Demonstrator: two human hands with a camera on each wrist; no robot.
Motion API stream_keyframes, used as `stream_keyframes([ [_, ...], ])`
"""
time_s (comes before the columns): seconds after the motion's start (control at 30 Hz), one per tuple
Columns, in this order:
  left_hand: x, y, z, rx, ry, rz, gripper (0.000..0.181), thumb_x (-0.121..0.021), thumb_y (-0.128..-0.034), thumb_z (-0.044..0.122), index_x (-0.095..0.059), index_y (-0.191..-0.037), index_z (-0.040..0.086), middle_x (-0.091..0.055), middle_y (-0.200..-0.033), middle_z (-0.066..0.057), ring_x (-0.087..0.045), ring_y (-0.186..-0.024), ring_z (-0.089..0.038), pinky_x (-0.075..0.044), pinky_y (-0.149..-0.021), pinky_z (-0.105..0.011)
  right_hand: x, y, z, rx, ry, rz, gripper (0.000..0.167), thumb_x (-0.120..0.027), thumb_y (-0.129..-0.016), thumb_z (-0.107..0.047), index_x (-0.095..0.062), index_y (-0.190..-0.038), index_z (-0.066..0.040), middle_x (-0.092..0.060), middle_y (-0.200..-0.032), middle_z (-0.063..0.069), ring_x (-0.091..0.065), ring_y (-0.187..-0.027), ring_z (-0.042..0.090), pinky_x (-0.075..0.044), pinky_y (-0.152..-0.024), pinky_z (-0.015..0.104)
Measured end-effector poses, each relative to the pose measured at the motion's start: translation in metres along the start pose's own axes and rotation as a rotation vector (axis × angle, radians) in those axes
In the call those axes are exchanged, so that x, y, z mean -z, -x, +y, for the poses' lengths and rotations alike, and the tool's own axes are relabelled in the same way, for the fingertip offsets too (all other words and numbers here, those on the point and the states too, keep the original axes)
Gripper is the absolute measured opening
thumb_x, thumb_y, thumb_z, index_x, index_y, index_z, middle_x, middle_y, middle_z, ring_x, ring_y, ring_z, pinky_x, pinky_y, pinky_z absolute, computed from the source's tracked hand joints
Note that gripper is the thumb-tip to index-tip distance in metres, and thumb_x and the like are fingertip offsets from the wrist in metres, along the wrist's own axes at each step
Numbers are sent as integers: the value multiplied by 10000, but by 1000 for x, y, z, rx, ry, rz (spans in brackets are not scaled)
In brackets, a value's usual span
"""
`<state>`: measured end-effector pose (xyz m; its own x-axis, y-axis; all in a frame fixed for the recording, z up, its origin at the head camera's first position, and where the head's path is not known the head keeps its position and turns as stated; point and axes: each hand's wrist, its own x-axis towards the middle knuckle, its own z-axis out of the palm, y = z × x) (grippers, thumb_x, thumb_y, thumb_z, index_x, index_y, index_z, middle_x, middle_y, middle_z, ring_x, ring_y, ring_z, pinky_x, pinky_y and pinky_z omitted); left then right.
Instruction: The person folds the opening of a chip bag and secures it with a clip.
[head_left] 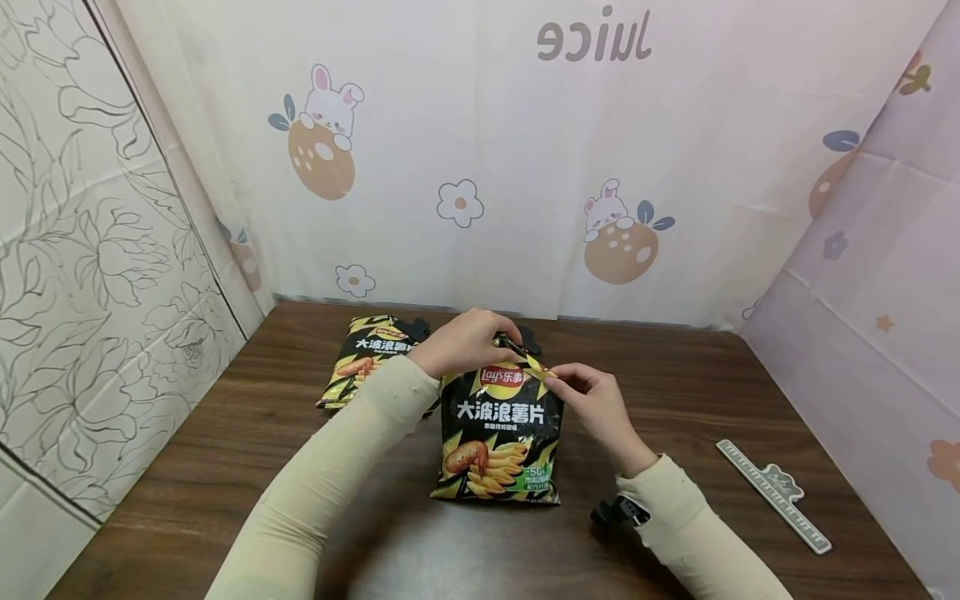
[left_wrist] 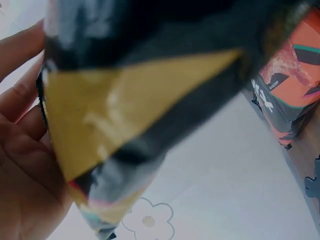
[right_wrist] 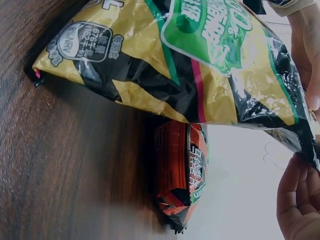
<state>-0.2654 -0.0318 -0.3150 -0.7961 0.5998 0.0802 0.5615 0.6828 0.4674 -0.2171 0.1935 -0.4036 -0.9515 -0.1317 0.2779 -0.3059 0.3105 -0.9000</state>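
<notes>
A black and yellow Lay's chip bag (head_left: 501,433) stands upright on the table in front of me. My left hand (head_left: 474,340) grips its top edge near the left and middle, where the top looks folded. At the top right corner my right hand (head_left: 596,407) pinches the edge between thumb and fingers. In the right wrist view the right fingers (right_wrist: 296,195) hold that corner of the bag (right_wrist: 150,65). The left wrist view shows the left palm (left_wrist: 30,160) beside the blurred bag (left_wrist: 115,115). Whether the top is sealed cannot be told.
A second Lay's bag (head_left: 360,354) lies at the back left, partly behind my left arm, with a dark clip-like piece (head_left: 416,329) at its top. An orange-red bag (right_wrist: 181,170) stands behind the held one. A pale green sealing clip (head_left: 776,493) lies at right.
</notes>
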Motion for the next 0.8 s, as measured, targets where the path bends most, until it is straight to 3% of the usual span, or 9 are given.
stream_keyframes([
  [0.1, 0, 1, -1, 9, -22, 6, 305, -696, -919, 310, -705, -1162, 125, -701, -1138, -18, -635, -897, -104, -529, -796, -293, -1, 0, -1, 0, -6, 6, 243, -686, -932, -205, -712, -1048, 7, -688, -952, 61, -598, -782, 77, -529, -695, 289],
  [0.3, 1, 2, -3, 1, 1, 15, 225, -684, -931, 297, -733, -1083, 140, -714, -1041, -3, -626, -671, -100, -523, -713, -283, -2, 0, -4, -2, -14, 8, 239, -695, -924, -195, -714, -1046, 10, -683, -976, 148, -590, -780, 68, -523, -691, 274],
  [0.57, -1, 2, -1, -26, 11, 54, 114, -682, -933, 215, -762, -989, 155, -729, -984, 18, -625, -783, -78, -514, -715, -272, -1, 0, -1, -14, 4, 7, 255, -703, -919, -223, -713, -1043, 0, -687, -963, 97, -599, -791, 76, -508, -688, 231],
  [0.8, -1, 4, 0, -38, 4, 51, 137, -657, -951, 207, -754, -1023, 142, -728, -1008, 3, -633, -821, -84, -518, -726, -263, 3, 0, 1, -86, 59, -6, 295, -720, -904, -288, -727, -1026, -20, -700, -940, 62, -620, -784, 99, -531, -695, 260],
])
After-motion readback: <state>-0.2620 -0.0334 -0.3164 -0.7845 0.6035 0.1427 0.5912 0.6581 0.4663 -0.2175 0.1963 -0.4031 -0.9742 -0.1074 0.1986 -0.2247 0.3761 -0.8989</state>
